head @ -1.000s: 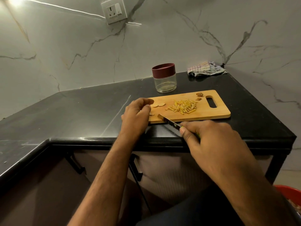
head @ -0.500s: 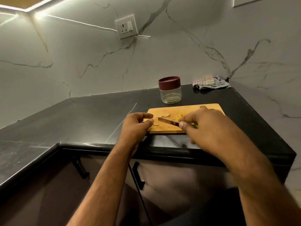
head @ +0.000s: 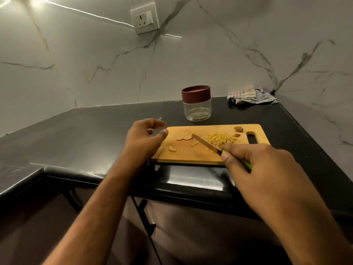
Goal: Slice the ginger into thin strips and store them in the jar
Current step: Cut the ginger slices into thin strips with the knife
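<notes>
I judged slicing under way: right hand (head: 267, 167) gripped the knife (head: 207, 144) over the cutting board (head: 191, 155); left hand (head: 145, 138) hovered loosely curled, holding nothing. Next: pinning ginger slices (head: 184, 138) left of the strips (head: 219, 138); lidded jar (head: 196, 104) waited behind the board.

— Where can a hand pass on the black stone counter (head: 91, 134)?

— The left stretch of it lies bare, from the marble wall to the front edge. The rectangular wooden cutting board (head: 193, 155) takes up the middle, near the front edge.

— What stands on the board?

— A heap of thin yellow ginger strips (head: 219, 139) at the right, flat ginger slices (head: 183, 138) at the left, and a steel knife blade (head: 206, 144) slanting between them. The near strip of board is bare.

— And behind it?

— A clear glass jar with a maroon lid (head: 196, 103) stands just beyond the far edge. A crumpled striped cloth (head: 250, 95) fills the back right corner; bare counter lies between the two.
</notes>
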